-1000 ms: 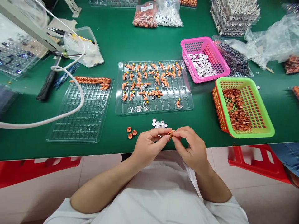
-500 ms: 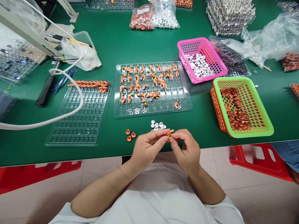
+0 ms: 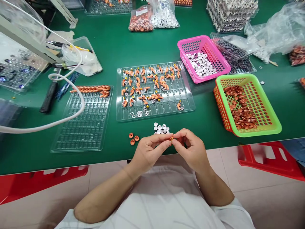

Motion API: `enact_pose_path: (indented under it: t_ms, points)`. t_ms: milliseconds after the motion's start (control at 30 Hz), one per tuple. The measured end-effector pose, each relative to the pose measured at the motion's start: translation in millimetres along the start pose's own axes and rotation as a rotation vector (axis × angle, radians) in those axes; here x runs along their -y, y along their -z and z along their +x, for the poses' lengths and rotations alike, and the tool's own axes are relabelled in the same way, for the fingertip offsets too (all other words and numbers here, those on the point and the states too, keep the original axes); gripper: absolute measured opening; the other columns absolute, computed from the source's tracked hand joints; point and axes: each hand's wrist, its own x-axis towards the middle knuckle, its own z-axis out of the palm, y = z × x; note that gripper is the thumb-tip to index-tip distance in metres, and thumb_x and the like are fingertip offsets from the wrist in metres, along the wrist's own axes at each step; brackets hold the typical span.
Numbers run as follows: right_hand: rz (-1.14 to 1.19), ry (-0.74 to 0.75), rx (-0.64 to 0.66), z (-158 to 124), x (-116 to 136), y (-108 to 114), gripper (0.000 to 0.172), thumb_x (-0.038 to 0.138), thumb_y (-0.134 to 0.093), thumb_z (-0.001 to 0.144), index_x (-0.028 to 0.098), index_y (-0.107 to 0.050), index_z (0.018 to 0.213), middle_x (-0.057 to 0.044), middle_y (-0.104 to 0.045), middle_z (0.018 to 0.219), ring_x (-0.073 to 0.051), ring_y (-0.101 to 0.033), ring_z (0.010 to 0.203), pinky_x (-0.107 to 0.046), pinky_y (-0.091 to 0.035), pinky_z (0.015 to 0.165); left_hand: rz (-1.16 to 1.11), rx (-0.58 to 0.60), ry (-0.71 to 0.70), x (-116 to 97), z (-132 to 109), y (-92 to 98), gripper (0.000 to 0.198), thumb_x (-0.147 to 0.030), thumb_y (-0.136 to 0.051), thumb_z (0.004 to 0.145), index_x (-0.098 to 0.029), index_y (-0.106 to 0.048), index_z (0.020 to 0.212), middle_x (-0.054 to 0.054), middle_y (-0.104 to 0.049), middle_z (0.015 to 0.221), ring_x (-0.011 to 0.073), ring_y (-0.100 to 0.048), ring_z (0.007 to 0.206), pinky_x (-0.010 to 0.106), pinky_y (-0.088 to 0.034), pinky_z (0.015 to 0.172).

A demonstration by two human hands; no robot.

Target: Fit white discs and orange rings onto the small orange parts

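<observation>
Between the fingertips of both hands is a small orange piece with a yellow part (image 3: 171, 138), mostly covered by the fingers. My left hand (image 3: 150, 149) pinches it from the left, thumb and forefinger closed. From the other side my right hand (image 3: 190, 148) grips it with thumb and fingertips. Just beyond the fingers lie several white round discs (image 3: 160, 128), partly hidden. Several orange-brown cupped discs (image 3: 132, 142) lie to the left of my left hand. Farther back, a clear compartment tray (image 3: 170, 109) carries many curved orange pieces with yellow tips and some white rings.
A second clear tray (image 3: 76, 136) with a row of copper-orange pieces is at left, crossed by a white hose (image 3: 59, 120). A black-handled tool (image 3: 49, 97) lies beside it. At right stand a pink basket (image 3: 225, 70) of white discs and a green basket (image 3: 274, 122) of copper discs.
The piece stays pinched in both hands, but its orange tip, which stuck up above the fingers, no longer shows. My right hand has shifted slightly up. The whole view has moved a little.
</observation>
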Motion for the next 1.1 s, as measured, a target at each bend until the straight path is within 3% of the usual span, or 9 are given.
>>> enact_pose_path:
  t_ms: [167, 400, 767, 967, 1100]
  points:
    - [0.018, 0.042, -0.002, 0, 1, 0, 0.007, 0.016, -0.064, 0.087, 0.022, -0.062, 0.083, 0.004, -0.058, 0.074, -0.009, -0.050, 0.060, -0.023, -0.041, 0.054, -0.014, 0.041, 0.061, -1, 2, 1.4, 0.016, -0.024, -0.076, 0.082, -0.019, -0.081, 0.097, 0.006, -0.081, 0.093, 0.0204, -0.076, 0.088, 0.027, -0.061, 0.083]
    - [-0.083, 0.142, -0.025, -1, 3, -3, 0.009, 0.013, -0.060, 0.087, 0.021, -0.062, 0.084, 0.003, -0.058, 0.073, -0.009, -0.051, 0.060, -0.023, -0.041, 0.055, 0.076, -0.043, 0.012, 3, 3, -2.3, 0.013, -0.020, -0.073, 0.081, -0.017, -0.080, 0.091, 0.006, -0.079, 0.085, 0.0193, -0.074, 0.080, 0.027, -0.059, 0.078]
    - [-0.216, 0.131, -0.021, 1, 3, -4, 0.010, 0.012, -0.059, 0.084, 0.021, -0.057, 0.080, 0.005, -0.052, 0.069, -0.009, -0.046, 0.057, -0.022, -0.037, 0.052, 0.246, -0.104, -0.086, 9, 2, -5.7, 0.021, -0.016, -0.068, 0.081, -0.019, -0.082, 0.096, 0.005, -0.080, 0.090, 0.0185, -0.073, 0.082, 0.026, -0.057, 0.079]
    - [-0.101, -0.012, 0.067, 5, 6, 5, 0.009, 0.015, -0.060, 0.086, 0.022, -0.057, 0.081, 0.005, -0.053, 0.070, -0.009, -0.045, 0.057, -0.023, -0.038, 0.053, 0.010, 0.064, 0.059, -2, 6, 0.3, 0.018, -0.025, -0.070, 0.085, -0.019, -0.082, 0.097, 0.006, -0.079, 0.088, 0.0186, -0.073, 0.081, 0.027, -0.059, 0.078]
    - [-0.155, 0.059, 0.036, 8, 10, 9, 0.010, 0.013, -0.062, 0.085, 0.023, -0.059, 0.085, 0.003, -0.053, 0.079, -0.011, -0.046, 0.066, -0.024, -0.039, 0.059, -0.046, 0.109, 0.070, -9, 10, 4.5, 0.016, -0.027, -0.073, 0.084, -0.020, -0.082, 0.096, 0.005, -0.077, 0.081, 0.0164, -0.071, 0.075, 0.026, -0.059, 0.074]
